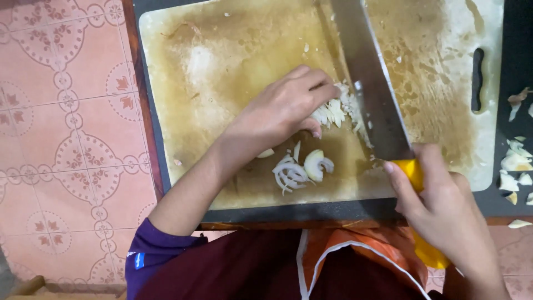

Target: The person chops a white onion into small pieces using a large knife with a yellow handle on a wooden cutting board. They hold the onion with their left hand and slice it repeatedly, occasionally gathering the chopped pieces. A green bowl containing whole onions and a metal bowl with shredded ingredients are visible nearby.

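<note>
Onion [333,111] is what the work turns on: a small pale heap of it sits near the middle of the cutting board [222,66], pinned under the fingertips of the left hand [283,108]. That hand is curled into a claw, knuckles forward, pressing the heap against the flat of the cleaver [369,83]. The right hand [438,200] is closed around the cleaver's yellow handle [413,169], with the broad steel blade running up and away across the board, its edge right beside the heap.

A few loose onion slices [300,169] lie just nearer the person, apart from the heap, not yet cut down. By the look of it the chopping is midway: part of the onion is fine, part is in half rings. I would judge the next cut calls for keeping those left fingertips tucked behind the knuckles, since the blade stands touching or almost touching them, and for gathering the stray slices in under the hand.

The board is white plastic, heavily stained yellow-brown, with a slot handle at its far right end. It rests on a dark surface [516,33], where scraps of onion peel [516,161] lie to the right, well apart from the board's centre. Pink patterned floor tiles [66,111] show to the left.

No packages, labels or signs are anywhere in view. The person wears a purple sleeve [150,250] and an orange-trimmed apron.
</note>
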